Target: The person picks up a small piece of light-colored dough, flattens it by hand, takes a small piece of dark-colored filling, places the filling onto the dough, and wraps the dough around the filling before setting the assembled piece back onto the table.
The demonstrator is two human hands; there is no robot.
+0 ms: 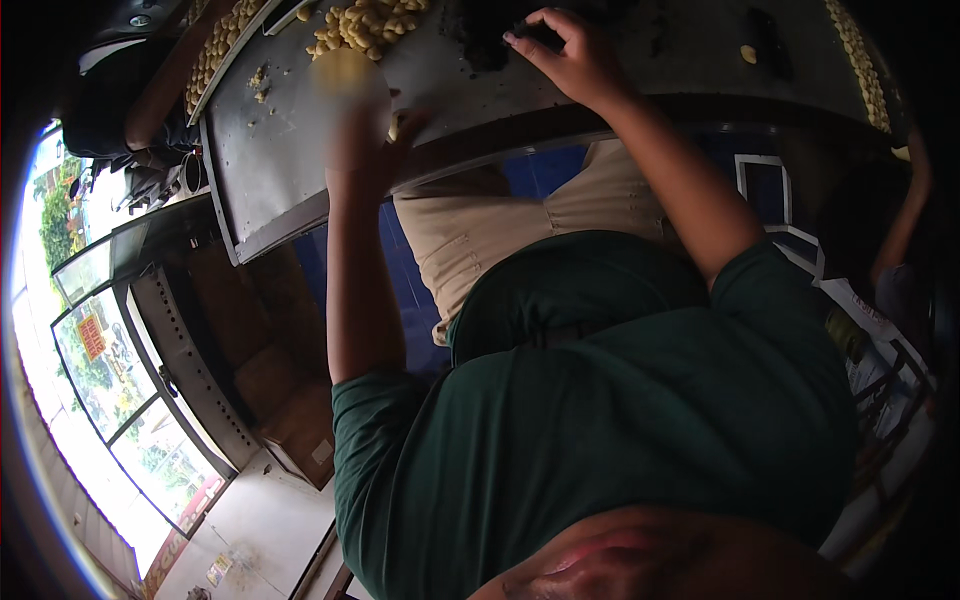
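Bright daylight pours through the glass panes [110, 335] over on the left, smooth blue tiles [545, 168] show below, and here's the worktop [265, 165]: a flat, dull grey metal sheet with a straight edge, specked with crumbs [258, 85]. At the far side sits a heap of yellow lumps [372, 24], small, rounded, matt and doughy, piled loosely. Further along, a dark mass [478, 42], near black, rough and crumbly at its borders. Neat rows of small yellow pieces [215, 48] line up at the far left, and a similar line of pieces [858, 70] curves down the right.

Now the positions: the yellow heap lies just beyond the left hand [368, 145], the dark mass between the two hands, right by the fingertips of the right hand [582, 62].

And the hands themselves! The left is out over the metal, thumb spread away, but its fingers are lost in blur beside a yellowish patch; can't tell whether it has hold of anything. The right is half curled, thumb and forefinger a little apart at the dark mass; whether any of it is gripped, can't tell.
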